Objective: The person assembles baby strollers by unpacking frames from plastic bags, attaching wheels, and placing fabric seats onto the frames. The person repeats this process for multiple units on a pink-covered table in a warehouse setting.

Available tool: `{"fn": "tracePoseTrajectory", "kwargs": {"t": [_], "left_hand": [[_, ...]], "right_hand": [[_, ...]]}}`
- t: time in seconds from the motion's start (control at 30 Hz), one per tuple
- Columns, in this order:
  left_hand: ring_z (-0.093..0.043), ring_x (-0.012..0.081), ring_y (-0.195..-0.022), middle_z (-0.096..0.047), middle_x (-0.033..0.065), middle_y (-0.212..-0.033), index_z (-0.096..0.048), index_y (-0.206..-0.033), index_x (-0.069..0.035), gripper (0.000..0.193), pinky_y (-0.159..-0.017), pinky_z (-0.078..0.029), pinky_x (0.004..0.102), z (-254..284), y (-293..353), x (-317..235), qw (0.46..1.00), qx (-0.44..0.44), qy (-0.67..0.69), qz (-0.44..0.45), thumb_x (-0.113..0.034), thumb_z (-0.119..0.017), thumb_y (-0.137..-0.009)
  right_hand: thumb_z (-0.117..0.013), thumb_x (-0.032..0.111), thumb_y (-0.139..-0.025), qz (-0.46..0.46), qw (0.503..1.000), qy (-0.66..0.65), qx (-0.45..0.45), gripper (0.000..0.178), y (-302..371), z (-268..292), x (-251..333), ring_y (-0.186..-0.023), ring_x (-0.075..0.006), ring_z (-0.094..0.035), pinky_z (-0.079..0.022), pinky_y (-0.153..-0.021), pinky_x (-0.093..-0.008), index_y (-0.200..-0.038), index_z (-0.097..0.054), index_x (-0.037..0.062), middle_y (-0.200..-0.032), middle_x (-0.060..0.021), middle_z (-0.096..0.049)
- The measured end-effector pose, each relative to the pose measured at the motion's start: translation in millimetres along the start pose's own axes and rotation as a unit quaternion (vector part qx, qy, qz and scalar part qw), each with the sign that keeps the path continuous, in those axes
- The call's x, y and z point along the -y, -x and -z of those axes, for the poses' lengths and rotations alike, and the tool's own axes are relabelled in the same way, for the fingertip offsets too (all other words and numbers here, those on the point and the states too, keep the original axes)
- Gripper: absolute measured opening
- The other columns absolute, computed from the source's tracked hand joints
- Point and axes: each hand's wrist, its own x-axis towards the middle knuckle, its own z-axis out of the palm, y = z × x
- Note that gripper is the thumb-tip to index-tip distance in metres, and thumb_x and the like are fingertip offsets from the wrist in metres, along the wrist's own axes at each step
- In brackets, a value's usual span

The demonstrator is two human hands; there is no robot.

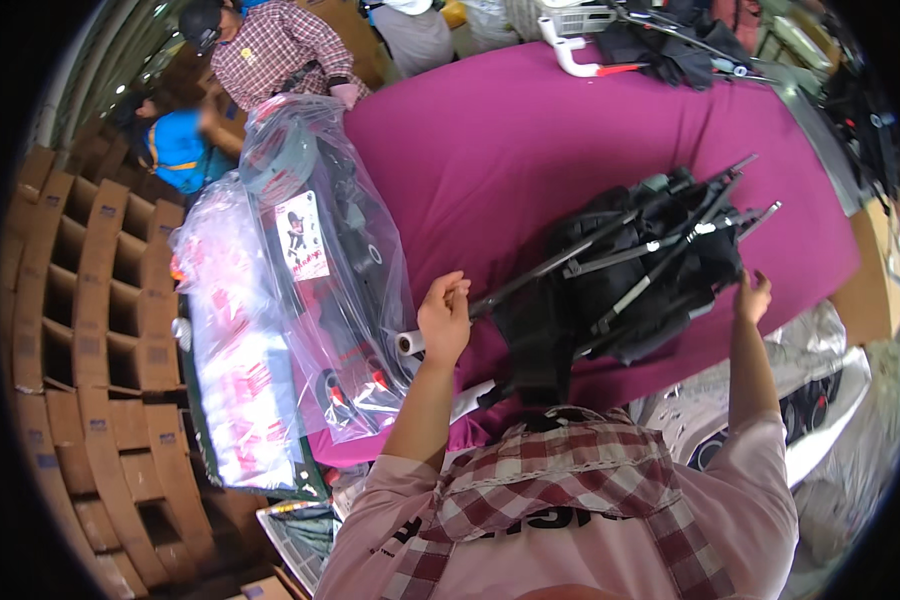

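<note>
A folded black stroller (620, 270) with grey frame tubes lies on the purple cloth in front of me. My left hand (444, 312) is at its left end, with curled fingers closed on a frame tube whose pale round end (410, 343) shows past my wrist. At the right end, my right hand (755, 297) is beside the black fabric. Its fingers are loosely bent and apart, and the thumb side seems to touch the edge. To the left lies another stroller (345, 270) in a clear plastic bag, a picture card on it.
Purple cloth (450, 130) covers the table. More plastic-wrapped goods (235, 330) lie along its left edge. White tubing (567, 55) and black parts sit at the far right. Cardboard dividers (90, 300) are stacked on the left. A co-worker in a checked shirt (280, 45) stands at the far left.
</note>
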Motion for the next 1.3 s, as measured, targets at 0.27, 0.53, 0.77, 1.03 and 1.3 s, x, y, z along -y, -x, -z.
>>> {"fn": "tracePoseTrajectory", "kwargs": {"t": [0.27, 0.53, 0.77, 1.03, 1.3], "left_hand": [[-0.065, 0.0146, -0.090, -0.069, 0.0117, -0.106, -0.057, -0.124, 0.001, 0.029, -0.079, -0.053, 0.0265, -20, 1, -35, 0.995, -0.025, -0.006, 0.099, 0.000, -0.052, -0.096], [-0.064, 0.0202, -0.102, -0.062, 0.0157, -0.122, -0.052, -0.132, -0.003, 0.040, -0.087, -0.051, 0.0317, -105, -88, -2, 1.000, 0.024, -0.003, 0.016, -0.004, -0.059, -0.093], [-0.058, 0.0260, -0.115, -0.054, 0.0169, -0.132, -0.056, -0.124, 0.000, 0.036, -0.092, -0.050, 0.0338, -77, -50, -19, 0.992, -0.021, -0.049, -0.113, 0.004, -0.057, -0.089], [-0.059, 0.0330, -0.109, -0.058, 0.0191, -0.121, -0.063, -0.110, -0.001, 0.023, -0.093, -0.048, 0.0389, 23, 35, 36, 0.990, 0.007, -0.138, -0.041, 0.002, -0.057, -0.087], [-0.061, 0.0286, -0.101, -0.059, 0.0151, -0.116, -0.058, -0.117, -0.003, 0.031, -0.089, -0.050, 0.0363, 31, 82, 122, 0.987, 0.154, -0.007, -0.035, -0.002, -0.062, -0.086]], "right_hand": [[-0.051, 0.039, -0.087, -0.087, 0.968, -0.032, 0.231, 0.041, -78, -84, -31, -0.095, -0.0331, -0.068, -0.050, -0.085, -0.0418, -0.103, -0.074, 0.0086, -0.098, -0.0175, -0.072], [-0.051, 0.044, -0.087, -0.038, 0.970, 0.032, 0.237, 0.048, -159, -139, -113, -0.101, -0.0394, -0.066, -0.049, -0.088, -0.0457, -0.109, -0.070, 0.0061, -0.104, -0.0212, -0.070], [-0.054, 0.028, -0.091, 0.119, 0.928, 0.199, 0.291, 0.030, -152, -142, -151, -0.099, -0.0398, -0.065, -0.052, -0.084, -0.0463, -0.116, -0.063, 0.0144, -0.110, -0.0183, -0.068], [-0.049, 0.052, -0.091, -0.020, 0.937, 0.084, 0.339, 0.055, -47, -86, -123, -0.092, -0.0416, -0.068, -0.052, -0.076, -0.0496, -0.107, -0.069, 0.0026, -0.101, -0.0265, -0.068], [-0.041, 0.049, -0.100, -0.240, 0.904, -0.042, 0.351, 0.064, 117, -18, 74, -0.067, -0.0348, -0.072, -0.058, -0.049, -0.0414, -0.130, -0.050, -0.0071, -0.092, -0.0273, -0.070]]}}
